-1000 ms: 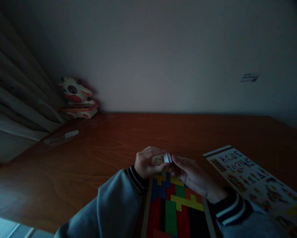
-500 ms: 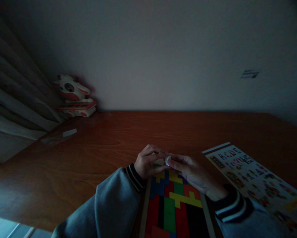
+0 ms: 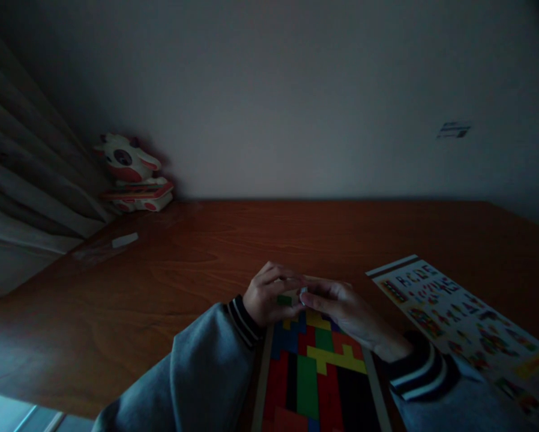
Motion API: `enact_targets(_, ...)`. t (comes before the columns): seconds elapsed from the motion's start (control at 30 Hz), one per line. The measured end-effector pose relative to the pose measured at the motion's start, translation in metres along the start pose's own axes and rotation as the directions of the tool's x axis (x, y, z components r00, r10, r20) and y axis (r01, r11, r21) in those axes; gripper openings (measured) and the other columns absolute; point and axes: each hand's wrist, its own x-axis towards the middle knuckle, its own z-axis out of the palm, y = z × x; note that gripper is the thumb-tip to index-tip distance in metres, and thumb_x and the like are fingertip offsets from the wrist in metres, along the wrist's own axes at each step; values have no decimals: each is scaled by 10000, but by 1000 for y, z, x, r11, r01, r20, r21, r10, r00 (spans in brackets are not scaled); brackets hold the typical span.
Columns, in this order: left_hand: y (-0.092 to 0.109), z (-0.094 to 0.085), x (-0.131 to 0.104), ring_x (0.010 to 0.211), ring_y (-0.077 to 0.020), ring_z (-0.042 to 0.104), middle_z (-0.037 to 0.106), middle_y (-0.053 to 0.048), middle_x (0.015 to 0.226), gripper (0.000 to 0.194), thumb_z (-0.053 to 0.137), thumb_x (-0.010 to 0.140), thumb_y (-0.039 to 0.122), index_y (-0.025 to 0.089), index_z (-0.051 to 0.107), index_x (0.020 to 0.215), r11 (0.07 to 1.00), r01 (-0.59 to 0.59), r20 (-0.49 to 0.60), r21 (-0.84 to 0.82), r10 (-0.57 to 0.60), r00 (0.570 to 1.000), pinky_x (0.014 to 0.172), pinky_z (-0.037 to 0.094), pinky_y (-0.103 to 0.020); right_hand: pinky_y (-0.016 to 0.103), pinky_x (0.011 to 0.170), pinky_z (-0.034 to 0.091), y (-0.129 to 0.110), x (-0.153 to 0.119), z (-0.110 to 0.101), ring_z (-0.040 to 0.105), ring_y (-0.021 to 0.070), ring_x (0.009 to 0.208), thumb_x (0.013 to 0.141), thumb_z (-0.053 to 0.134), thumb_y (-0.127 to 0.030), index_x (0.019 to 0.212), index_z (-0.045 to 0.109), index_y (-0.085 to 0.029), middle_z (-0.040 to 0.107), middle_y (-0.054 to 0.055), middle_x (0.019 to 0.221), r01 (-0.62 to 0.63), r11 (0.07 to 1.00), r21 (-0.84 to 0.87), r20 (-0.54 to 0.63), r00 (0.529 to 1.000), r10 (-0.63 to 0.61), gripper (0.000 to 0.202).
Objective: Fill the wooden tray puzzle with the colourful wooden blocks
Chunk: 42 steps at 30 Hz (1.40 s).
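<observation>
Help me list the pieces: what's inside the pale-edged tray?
The tray shows red, yellow, blue and green pieces and black areas. Left hand and right hand cover part of its far end, hiding what's there.

My left hand point(image 3: 272, 294) and right hand point(image 3: 348, 312) hide most of a small white object point(image 3: 304, 291); toward the near edge of the reddish-brown wooden desk point(image 3: 197, 258), my view cuts off the rectangular multicoloured puzzle board point(image 3: 261, 390).

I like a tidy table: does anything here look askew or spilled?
Slightly: the printed sheet at right lies skewed to the coloured block board, and a white strip lies at far left like a stray scrap. No spill shows.
</observation>
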Motion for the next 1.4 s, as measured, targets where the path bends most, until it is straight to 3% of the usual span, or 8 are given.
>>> enact_targets(0.17,-3,-5,-1,889,-214,684,742,-76,953,308,762,772,365,203,709,1028,986,169,-65,-1,-169,983,811,569,-366,417,887,532,-2,-2,-15,684,241,992,877,601,-531,1025,732,-281,745,41,1002,31,951,-307,-139,987,-77,319)
enact_targets(0.27,-10,-7,-3,819,-199,690,742,-74,919,311,772,763,364,187,715,1012,929,370,-104,-31,-371,923,766,590,-344,432,911,512,4,-2,-34,679,252,985,901,565,-524,986,724,-277,730,52,1024,39,778,-627,-306,906,-292,306)
enact_targets(0.43,-24,-2,-10,796,-204,728,753,-89,925,352,752,782,396,159,700,1036,737,623,-46,-262,-654,755,684,624,-305,407,831,523,21,4,-45,678,242,921,954,483,-449,930,698,-260,720,63,952,50,606,-794,-248,883,-398,287)
enact_targets(0.57,-31,0,-12,828,-217,736,756,-100,936,382,778,758,401,146,690,1029,670,648,-16,-361,-700,714,755,630,-344,409,815,516,27,11,-29,664,238,906,960,471,-418,921,677,-245,698,69,937,64,590,-805,-233,880,-413,272)
enact_targets(0.87,-31,-4,-13,752,-187,718,750,-87,885,401,797,748,364,143,684,1063,712,603,9,-360,-643,765,701,613,-313,432,812,498,10,39,-11,670,256,874,927,510,-442,883,679,-232,714,89,927,71,672,-737,-209,922,-327,273)
enact_targets(1.07,-28,-20,-8,992,-233,651,706,-94,1068,343,790,754,338,205,713,1061,931,341,-87,-126,-353,932,845,559,-388,366,853,511,-4,53,8,681,222,967,931,500,-532,1001,706,-239,739,73,1014,81,852,-517,-185,962,-203,365)
enact_targets(1.23,-28,-26,-7,954,-229,639,697,-79,1042,334,779,760,344,213,716,1061,977,211,-72,-13,-212,975,853,515,-411,336,798,532,4,34,15,679,210,947,890,560,-566,1052,715,-248,738,55,1037,-12,935,-354,-148,988,-44,388)
enact_targets(1.4,-29,-28,-10,924,-220,637,707,-77,1023,329,777,766,363,219,724,1056,990,138,-38,26,-137,990,835,510,-395,309,676,526,13,29,16,673,193,809,872,578,-574,1070,714,-246,741,50,968,-51,938,-342,-186,983,-15,407)
